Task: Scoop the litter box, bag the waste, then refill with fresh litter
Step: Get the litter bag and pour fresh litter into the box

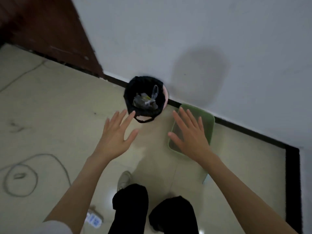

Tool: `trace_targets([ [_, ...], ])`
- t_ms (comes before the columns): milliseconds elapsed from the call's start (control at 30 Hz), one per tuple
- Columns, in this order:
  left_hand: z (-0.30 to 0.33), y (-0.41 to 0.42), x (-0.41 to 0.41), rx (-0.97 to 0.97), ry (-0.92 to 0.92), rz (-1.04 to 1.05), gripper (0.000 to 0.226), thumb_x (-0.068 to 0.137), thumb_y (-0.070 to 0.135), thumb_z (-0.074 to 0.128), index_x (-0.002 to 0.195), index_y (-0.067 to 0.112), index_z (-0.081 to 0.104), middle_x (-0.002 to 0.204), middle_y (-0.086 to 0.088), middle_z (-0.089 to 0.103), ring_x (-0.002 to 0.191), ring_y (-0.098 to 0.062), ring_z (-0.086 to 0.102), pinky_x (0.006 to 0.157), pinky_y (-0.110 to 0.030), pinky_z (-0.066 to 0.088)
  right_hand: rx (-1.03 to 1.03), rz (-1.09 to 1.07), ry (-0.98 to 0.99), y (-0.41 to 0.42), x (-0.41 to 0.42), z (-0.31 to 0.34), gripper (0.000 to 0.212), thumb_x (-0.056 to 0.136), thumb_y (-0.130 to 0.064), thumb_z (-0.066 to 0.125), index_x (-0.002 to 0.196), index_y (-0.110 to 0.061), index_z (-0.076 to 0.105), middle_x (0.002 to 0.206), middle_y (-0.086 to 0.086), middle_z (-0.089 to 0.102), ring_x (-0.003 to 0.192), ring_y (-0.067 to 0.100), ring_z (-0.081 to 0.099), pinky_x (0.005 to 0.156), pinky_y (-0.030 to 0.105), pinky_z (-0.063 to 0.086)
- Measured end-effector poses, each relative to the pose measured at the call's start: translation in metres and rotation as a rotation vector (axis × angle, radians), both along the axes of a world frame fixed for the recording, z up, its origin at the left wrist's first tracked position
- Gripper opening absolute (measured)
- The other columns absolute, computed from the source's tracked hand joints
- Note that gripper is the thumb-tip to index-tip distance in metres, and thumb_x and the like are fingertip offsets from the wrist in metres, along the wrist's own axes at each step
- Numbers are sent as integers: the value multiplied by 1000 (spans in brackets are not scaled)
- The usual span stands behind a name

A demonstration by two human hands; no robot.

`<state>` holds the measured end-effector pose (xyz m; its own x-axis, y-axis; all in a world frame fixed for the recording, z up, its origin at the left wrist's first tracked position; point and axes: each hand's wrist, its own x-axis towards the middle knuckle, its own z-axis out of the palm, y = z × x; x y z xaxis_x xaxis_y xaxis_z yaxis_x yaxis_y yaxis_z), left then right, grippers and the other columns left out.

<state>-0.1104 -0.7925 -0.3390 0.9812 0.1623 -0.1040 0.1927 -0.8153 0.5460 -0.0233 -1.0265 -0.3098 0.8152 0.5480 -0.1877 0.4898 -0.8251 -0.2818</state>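
Left hand (pixel 116 132) and right hand (pixel 187 134) are both reaching forward, fingers spread flat, gripping nothing. Right hand is hovering over the green litter box (pixel 206 122), which is sitting on the floor (pixel 50 102) against the wall. Left fingertips are nearing the bin (pixel 145 97) with its black bag liner, holding a clear bag of waste. Box interior is mostly hidden; no scoop or fresh litter in view. Judging: bagging looks done, refill still ahead.
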Motion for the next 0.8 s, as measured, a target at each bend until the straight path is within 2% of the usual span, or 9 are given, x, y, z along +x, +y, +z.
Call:
trace_targets([
  [133, 102, 86, -46, 102, -74, 220, 70, 84, 62, 21, 145, 28, 25, 153, -6, 24, 142, -27, 15, 113, -51, 11, -40, 219, -76, 69, 4, 106, 78, 81, -66, 11, 150, -32, 6, 159, 1, 2, 147, 23, -1, 115, 48, -3],
  [233, 158, 134, -86, 154, -66, 331, 70, 84, 63, 21, 145, 28, 26, 153, -5, 25, 142, -27, 15, 114, -51, 12, -89, 360, -130, 139, -7, 161, 82, 77, -70, 8, 150, -31, 10, 159, 2, 6, 147, 25, 3, 115, 51, -2],
  [400, 209, 207, -173, 115, -30, 544, 77, 77, 70, 14, 145, 34, 20, 155, 0, 18, 144, -21, 8, 116, -46, 6, -115, 608, -107, 267, -53, 204, 95, 68, -80, -2, 150, -33, 1, 159, -3, 4, 147, 23, 0, 115, 55, 2],
  [533, 250, 285, -255, 203, -30, 766, 79, 76, 72, 12, 145, 35, 19, 155, 1, 18, 144, -20, 8, 116, -45, 8, -92, 780, -125, 382, -91, 226, 94, 64, -74, -3, 149, -35, -3, 159, -6, 0, 147, 19, -2, 115, 53, -2],
  [667, 275, 326, -328, 264, -12, 939, 79, 77, 72, 14, 145, 33, 22, 154, -1, 22, 143, -21, 12, 115, -48, 12, -39, 962, -47, 474, -141, 250, 85, 75, -76, 11, 148, -37, -6, 159, -6, -7, 146, 15, -11, 117, 51, -6],
  [733, 279, 338, -350, 257, 14, 1000, 78, 77, 73, 14, 145, 34, 21, 155, 1, 19, 144, -19, 8, 116, -47, 10, -37, 1053, -29, 509, -164, 258, 76, 86, -71, 23, 148, -37, -6, 159, -7, -10, 146, 15, -13, 117, 51, -7],
  [800, 281, 351, -362, 242, 48, 1055, 77, 77, 72, 14, 145, 36, 18, 155, 3, 15, 144, -17, 4, 117, -45, 6, -26, 1119, -15, 541, -178, 260, 72, 90, -65, 29, 148, -38, -6, 158, -8, -10, 145, 14, -14, 117, 50, -9],
])
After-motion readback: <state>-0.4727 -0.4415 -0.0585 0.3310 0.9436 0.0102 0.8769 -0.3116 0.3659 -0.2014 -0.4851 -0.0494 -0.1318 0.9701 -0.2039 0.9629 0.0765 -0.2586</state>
